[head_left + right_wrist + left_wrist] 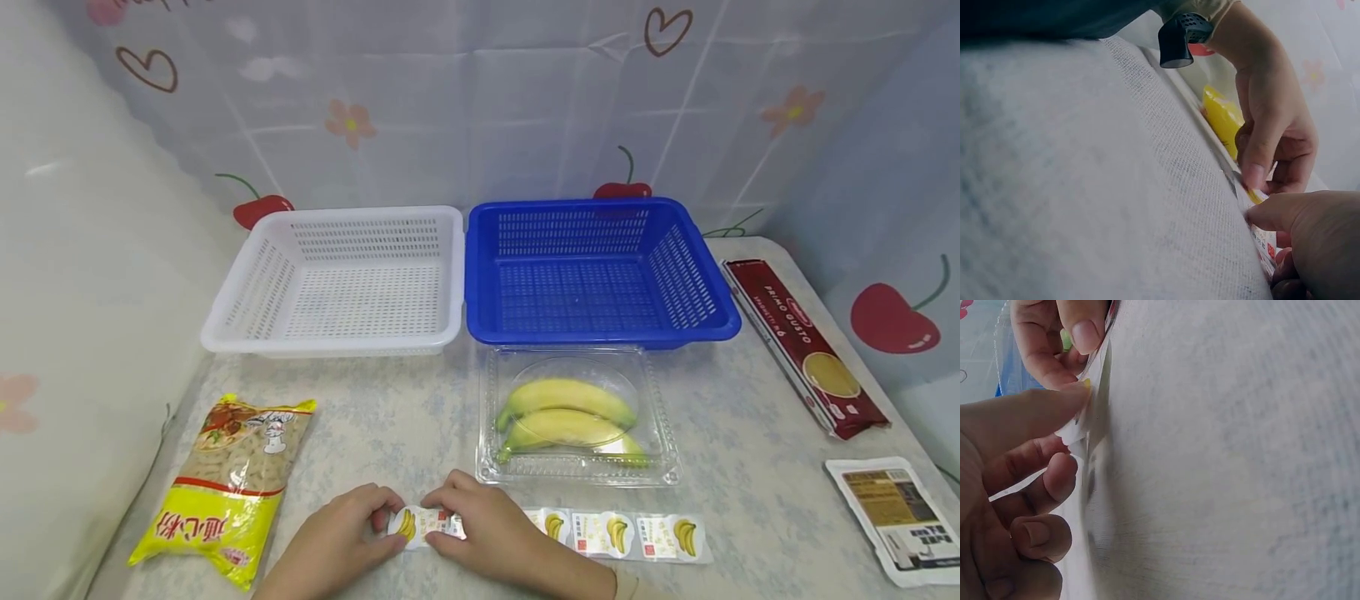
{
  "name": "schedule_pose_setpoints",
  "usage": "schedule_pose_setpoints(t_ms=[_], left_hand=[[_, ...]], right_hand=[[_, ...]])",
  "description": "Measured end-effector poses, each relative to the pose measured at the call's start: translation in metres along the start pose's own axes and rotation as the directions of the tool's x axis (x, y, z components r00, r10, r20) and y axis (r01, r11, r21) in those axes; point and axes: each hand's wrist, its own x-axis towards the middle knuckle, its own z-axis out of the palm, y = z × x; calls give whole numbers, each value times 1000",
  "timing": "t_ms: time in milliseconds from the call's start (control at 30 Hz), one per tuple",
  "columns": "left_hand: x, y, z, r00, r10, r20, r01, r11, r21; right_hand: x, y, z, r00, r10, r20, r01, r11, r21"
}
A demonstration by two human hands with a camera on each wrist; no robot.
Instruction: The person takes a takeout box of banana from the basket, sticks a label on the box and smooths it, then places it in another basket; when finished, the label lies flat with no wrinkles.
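A strip of banana stickers [603,533] lies along the table's near side, printed with bananas and small text. At its left end, my left hand [337,533] pinches the edge of a sticker [406,525] between thumb and index finger. My right hand [491,525] holds the strip just to the right, covering part of it. In the left wrist view, the strip's end [1079,431] is lifted slightly under the left thumb. The right wrist view has both thumbs close together on the strip [1263,240]. Behind the strip sits a clear plastic box [577,475] with two bananas [570,408] inside.
A white basket [333,342] and a blue basket [600,336] stand side by side at the back. A yellow pasta bag [225,492] lies at left. A red spaghetti pack [806,346] and a flat white packet [900,521] lie at right.
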Motion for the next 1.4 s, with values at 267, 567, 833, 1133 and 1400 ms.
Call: schedule_pose_setpoints(t_ms=[267, 567, 833, 1133, 1400], left_hand=[[2, 1, 3, 999, -21, -47, 18, 998, -56], [1, 1, 6, 995, 5, -101, -12, 997, -73], [1, -1, 6, 998, -31, -58, 22, 989, -144], [1, -5, 3, 994, -111, -18, 105, 971, -217], [-1, -8, -6, 987, -159, 7, 153, 942, -300]], right_hand=[[1, 0, 0, 1000, -9, -1, 9, 1000, 15], [1, 1, 0, 1000, -16, -5, 16, 1000, 12], [2, 1, 0, 1000, -17, 1, 17, 999, 34], [1, 3, 1, 1000, -21, -8, 21, 999, 26], [2, 1, 0, 1000, -30, -2, 30, 999, 27]])
